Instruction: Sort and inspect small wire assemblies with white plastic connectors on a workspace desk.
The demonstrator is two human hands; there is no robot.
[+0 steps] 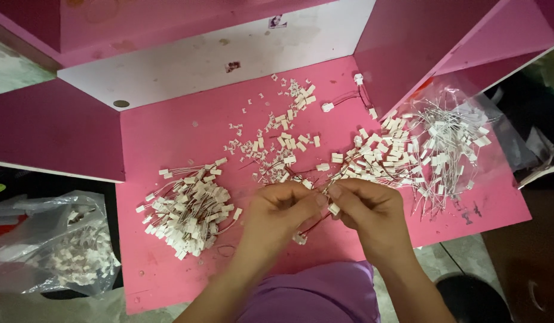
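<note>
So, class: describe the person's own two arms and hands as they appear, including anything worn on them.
Both the left hand and right hand are bare: no gloves, rings or watch visible. The forearms are bare too, with no sleeves in view. Purple cloth garment shows between the arms.

A crumpled clear plastic bag [56, 242] holding small white connectors lies left of the pink table [169, 131]; another clear bag [468, 113] spreads at its right edge

Head camera, looking steeply down

A single view from the person's head faces almost straight down onto the pink desk [169, 137], close enough that both hands fill the lower centre; the desk's back panels close the upper frame.
</note>
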